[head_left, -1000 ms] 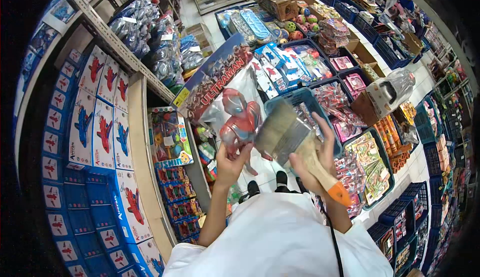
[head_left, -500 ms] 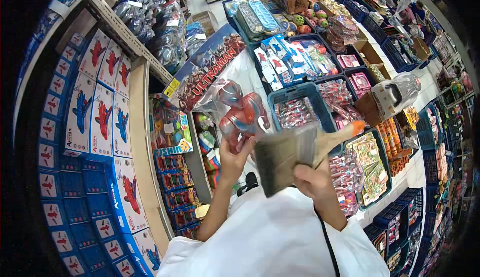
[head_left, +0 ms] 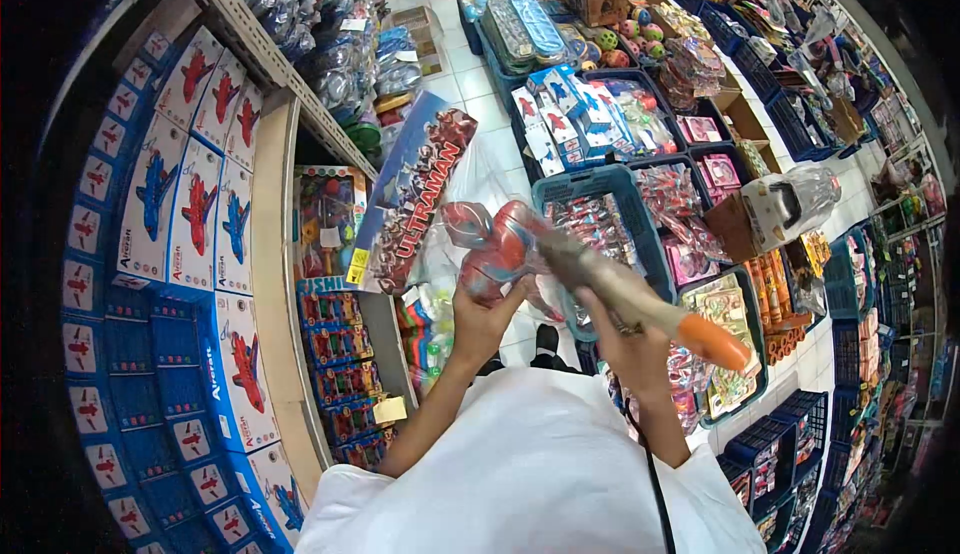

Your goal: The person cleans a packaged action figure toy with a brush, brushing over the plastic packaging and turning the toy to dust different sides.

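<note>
In the middle of the view a red and silver-blue toy figure [head_left: 492,252] sits in a clear plastic bag. Its printed Ultraman header card [head_left: 420,194] slants up and to the left. My left hand [head_left: 488,316] is closed around the lower part of the bagged figure. A wide flat brush [head_left: 645,306] with an orange handle end is in the grip of my right hand [head_left: 632,352]. The brush is blurred by motion. Its bristle end is edge-on beside the figure's right side; whether it touches the bag I cannot tell.
Boxed toy aircraft [head_left: 195,219] stand on the shelf at left. A teal basket [head_left: 545,192] of small packets and other crates of toys fill the floor at right. An open carton [head_left: 735,222] holds a clear-wrapped item. Bagged toys [head_left: 345,49] hang at upper left.
The brush has swung from broadside to edge-on, its orange end dropping lower right and its bristles moving up to the figure. The bagged figure has shifted slightly right and down.
</note>
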Tool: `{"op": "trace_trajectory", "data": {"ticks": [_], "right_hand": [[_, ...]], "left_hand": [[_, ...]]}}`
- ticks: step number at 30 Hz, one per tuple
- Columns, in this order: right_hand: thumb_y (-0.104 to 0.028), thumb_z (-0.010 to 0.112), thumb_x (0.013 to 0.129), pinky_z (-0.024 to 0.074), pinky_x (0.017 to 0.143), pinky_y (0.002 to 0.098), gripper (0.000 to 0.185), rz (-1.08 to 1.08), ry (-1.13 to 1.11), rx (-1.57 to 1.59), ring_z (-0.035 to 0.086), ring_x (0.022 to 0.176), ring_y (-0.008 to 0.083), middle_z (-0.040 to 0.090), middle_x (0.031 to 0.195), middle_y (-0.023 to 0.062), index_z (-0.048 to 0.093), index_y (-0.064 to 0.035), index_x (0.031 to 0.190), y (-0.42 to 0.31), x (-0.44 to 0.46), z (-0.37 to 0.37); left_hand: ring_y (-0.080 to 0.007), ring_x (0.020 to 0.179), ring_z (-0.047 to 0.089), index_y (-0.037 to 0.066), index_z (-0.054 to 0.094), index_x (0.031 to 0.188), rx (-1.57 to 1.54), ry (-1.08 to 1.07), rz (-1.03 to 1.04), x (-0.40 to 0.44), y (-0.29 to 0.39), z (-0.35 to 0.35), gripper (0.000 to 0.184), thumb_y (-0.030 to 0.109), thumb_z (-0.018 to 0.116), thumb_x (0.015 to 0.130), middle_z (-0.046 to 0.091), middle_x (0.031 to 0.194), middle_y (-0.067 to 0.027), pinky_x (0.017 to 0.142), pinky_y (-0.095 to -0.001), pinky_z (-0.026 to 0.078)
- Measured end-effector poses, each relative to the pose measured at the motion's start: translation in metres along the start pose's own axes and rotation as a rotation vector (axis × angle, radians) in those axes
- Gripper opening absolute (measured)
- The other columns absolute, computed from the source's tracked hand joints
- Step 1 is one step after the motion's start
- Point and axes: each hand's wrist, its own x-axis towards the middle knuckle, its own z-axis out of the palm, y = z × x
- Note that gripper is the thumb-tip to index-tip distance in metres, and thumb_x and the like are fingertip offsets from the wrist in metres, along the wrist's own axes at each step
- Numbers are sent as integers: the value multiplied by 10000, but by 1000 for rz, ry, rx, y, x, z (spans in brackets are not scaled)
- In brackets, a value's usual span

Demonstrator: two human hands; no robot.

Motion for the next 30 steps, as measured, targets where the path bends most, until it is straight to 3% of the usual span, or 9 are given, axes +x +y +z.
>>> {"op": "trace_trajectory", "data": {"ticks": [2, 8, 11, 14, 15, 19, 23, 27, 30], "right_hand": [[9, 701, 858, 515, 890, 313, 337, -310, -407, -19, 659, 1026, 196, 685, 1134, 151, 641, 45, 1187, -2, 6, -7], [-30, 742, 793, 596, 767, 317, 340, -195, -72, -290, 714, 949, 260, 678, 1188, 123, 702, -65, 1129, -9, 10, -4], [-4, 695, 813, 596, 780, 333, 342, -359, -571, -134, 706, 964, 301, 665, 1173, 197, 684, -19, 1154, -15, 7, -13], [-20, 678, 818, 580, 822, 340, 366, -446, -216, -338, 692, 1017, 300, 660, 1194, 195, 669, -17, 1183, -5, 7, -1], [-17, 674, 807, 554, 881, 356, 409, -241, -78, -209, 679, 1053, 306, 661, 1198, 188, 640, 14, 1214, -1, 4, -2], [-4, 724, 823, 590, 804, 308, 345, -376, -421, -136, 721, 934, 272, 695, 1119, 175, 656, 36, 1160, -3, 5, -8], [2, 746, 796, 592, 789, 307, 359, -393, -151, -208, 721, 939, 266, 693, 1142, 169, 672, 14, 1147, 4, 4, -3], [8, 738, 797, 593, 785, 308, 338, -443, -378, -170, 721, 937, 269, 689, 1143, 180, 681, 15, 1130, -13, 9, -9], [4, 742, 796, 593, 769, 310, 344, -501, -269, -332, 721, 938, 265, 692, 1136, 175, 681, 13, 1135, -23, 8, -6]], "left_hand": [[-110, 882, 635, -3, 570, 1180, -44, -36, 57, 2, -7, -2, 374, 22, 733, 844, 672, 1038, -58, 752, -251, 503], [-145, 1025, 635, 4, 547, 1218, 43, -67, -58, 0, -1, -5, 415, 4, 725, 843, 658, 1124, -76, 872, -295, 513], [-149, 1026, 639, 3, 543, 1226, -60, -63, 41, 1, 2, 3, 421, -1, 720, 844, 658, 1133, -77, 873, -293, 515], [-151, 1008, 646, 2, 545, 1223, -79, -75, 54, 1, -3, -1, 414, -4, 713, 845, 665, 1116, -80, 873, -297, 520], [-148, 1000, 647, 3, 548, 1219, -36, -84, 50, 2, -4, -1, 411, -9, 709, 842, 668, 1108, -78, 867, -298, 522], [-127, 961, 648, 2, 570, 1189, -145, -54, 45, 2, -4, 4, 380, 8, 724, 841, 677, 1079, -65, 821, -280, 520], [-103, 925, 644, 3, 593, 1155, -34, -39, 110, 1, 10, 6, 339, 6, 723, 842, 684, 1053, -54, 779, -256, 511], [-107, 910, 647, 1, 600, 1142, -7, -17, 77, 1, 1, 1, 326, 13, 728, 842, 689, 1032, -55, 777, -262, 512], [-106, 892, 645, 1, 606, 1134, -126, -46, 177, 2, 5, 3, 315, 37, 736, 849, 691, 1017, -53, 764, -264, 512]]}}
